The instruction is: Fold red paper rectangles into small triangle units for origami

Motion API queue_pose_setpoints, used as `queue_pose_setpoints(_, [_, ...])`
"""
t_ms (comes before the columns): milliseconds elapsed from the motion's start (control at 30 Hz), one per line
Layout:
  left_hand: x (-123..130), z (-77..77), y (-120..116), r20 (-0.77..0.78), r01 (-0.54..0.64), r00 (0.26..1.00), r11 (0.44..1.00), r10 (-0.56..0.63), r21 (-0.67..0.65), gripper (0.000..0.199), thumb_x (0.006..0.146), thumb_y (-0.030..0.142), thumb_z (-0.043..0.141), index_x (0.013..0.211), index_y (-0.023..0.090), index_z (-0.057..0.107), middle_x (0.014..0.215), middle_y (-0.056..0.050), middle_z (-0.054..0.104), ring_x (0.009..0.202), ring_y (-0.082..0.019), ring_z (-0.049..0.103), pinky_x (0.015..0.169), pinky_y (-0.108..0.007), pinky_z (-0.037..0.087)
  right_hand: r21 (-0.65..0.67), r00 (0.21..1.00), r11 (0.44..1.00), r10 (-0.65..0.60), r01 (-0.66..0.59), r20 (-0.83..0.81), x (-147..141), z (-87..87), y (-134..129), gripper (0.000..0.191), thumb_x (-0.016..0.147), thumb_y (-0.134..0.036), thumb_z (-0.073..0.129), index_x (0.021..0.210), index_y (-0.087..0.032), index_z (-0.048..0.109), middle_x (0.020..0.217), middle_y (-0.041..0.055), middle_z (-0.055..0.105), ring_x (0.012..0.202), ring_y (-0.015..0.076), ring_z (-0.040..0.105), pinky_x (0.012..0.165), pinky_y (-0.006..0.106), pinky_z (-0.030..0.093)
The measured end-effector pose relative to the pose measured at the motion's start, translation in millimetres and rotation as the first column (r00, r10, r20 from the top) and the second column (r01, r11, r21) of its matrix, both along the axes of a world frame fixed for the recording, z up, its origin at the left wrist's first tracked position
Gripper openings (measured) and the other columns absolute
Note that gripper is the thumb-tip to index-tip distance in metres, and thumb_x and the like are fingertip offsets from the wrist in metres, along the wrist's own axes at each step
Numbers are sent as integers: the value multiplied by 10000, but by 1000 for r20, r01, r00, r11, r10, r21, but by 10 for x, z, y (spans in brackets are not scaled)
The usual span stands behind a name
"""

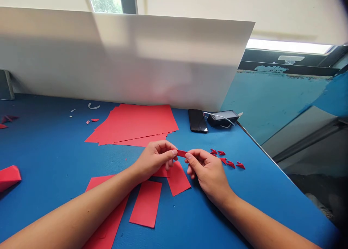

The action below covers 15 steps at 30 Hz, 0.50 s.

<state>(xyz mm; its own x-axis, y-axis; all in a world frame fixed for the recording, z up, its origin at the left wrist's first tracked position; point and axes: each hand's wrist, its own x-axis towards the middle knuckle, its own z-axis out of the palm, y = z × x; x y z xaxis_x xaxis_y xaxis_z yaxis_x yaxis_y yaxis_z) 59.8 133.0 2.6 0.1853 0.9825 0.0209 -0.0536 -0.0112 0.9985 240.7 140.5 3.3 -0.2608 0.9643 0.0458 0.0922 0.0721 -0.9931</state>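
Between my two hands a narrow folded strip of red paper (182, 153) is stretched above the table. My left hand (160, 154) pinches its left end between thumb and fingers. Its right end sits in the pinch of my right hand (204, 166). Below them lie cut red paper rectangles, one (146, 204) nearer me and another (179, 179) tilted under the hands. Several small folded red triangles (230, 164) rest just right of my right hand. A larger red sheet (116, 221) is partly hidden under my left forearm.
A stack of red paper sheets (141, 122) lies at the back of the blue table (54, 147). Right of it are a black phone (197, 120) and a dark device with a white cable (223, 118). A white board (163, 60) stands behind. A red folded piece (9, 178) sits far left.
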Motion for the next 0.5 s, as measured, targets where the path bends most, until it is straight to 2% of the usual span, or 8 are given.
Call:
queue_pose_setpoints(200, [38,46,-26,-139,22,990,1000,-20,12,259,803,352,662,858,99,659,580,-4,610,489,-97,557,487,-209,472,59,998,998,35,-39,59,6,-9,-27,239,854,-393,601,829,-157,630,573,-15,598,477,91,524,476,198,430])
queue_pose_setpoints(500, [14,37,-9,-41,-19,999,998,17,-63,190,777,294,683,769,107,650,535,18,592,452,-72,521,457,-176,422,22,996,996,83,-83,18,-4,13,-33,239,831,-385,629,879,-151,627,604,-4,614,516,106,543,505,212,450])
